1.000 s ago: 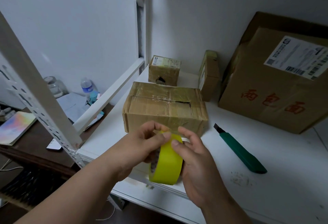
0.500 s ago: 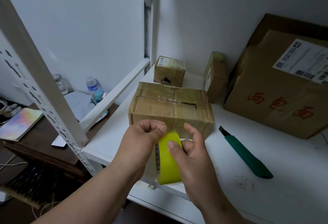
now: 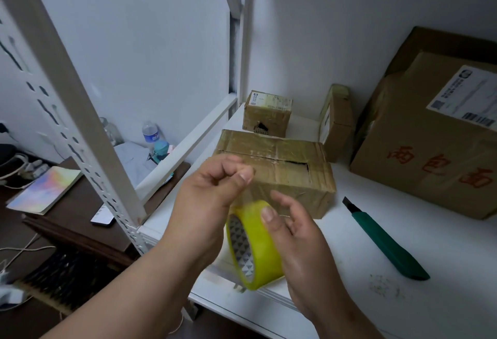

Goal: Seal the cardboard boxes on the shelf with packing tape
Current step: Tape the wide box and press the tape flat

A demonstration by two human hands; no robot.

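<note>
White shelf (image 3: 403, 231) against a pale wall, and all the action sits right at its front edge. The left hand (image 3: 212, 199) has its fingers curled tight, thumb pressed to forefinger, pinching the clear loose end of the tape up off the roll. That thin film stretches from the pinch down to the roll (image 3: 252, 244), a yellow ring standing on edge just in front of the shelf lip. The right hand (image 3: 301, 244) cradles the roll from the right, thumb laid flat on the yellow face, the other fingers bent loosely behind it. Both forearms come up from the bottom of the view, left one angled in from the lower left.

Just beyond the hands, the box (image 3: 277, 169) rests on the shelf, old tape across its top and a dark gap open along the seam. Behind it a small box (image 3: 267, 115) by the rear post, and a narrow box (image 3: 336, 123) standing on end beside it. Far right, a big box (image 3: 430, 137) with red characters and a shipping label. A green knife (image 3: 387, 247) lies on the shelf to the right of the hands, well apart from them.

Left of the upright, lower down, a dark desk (image 3: 80, 217) carries a notebook (image 3: 45, 190), a bottle (image 3: 150, 133) and some papers.
</note>
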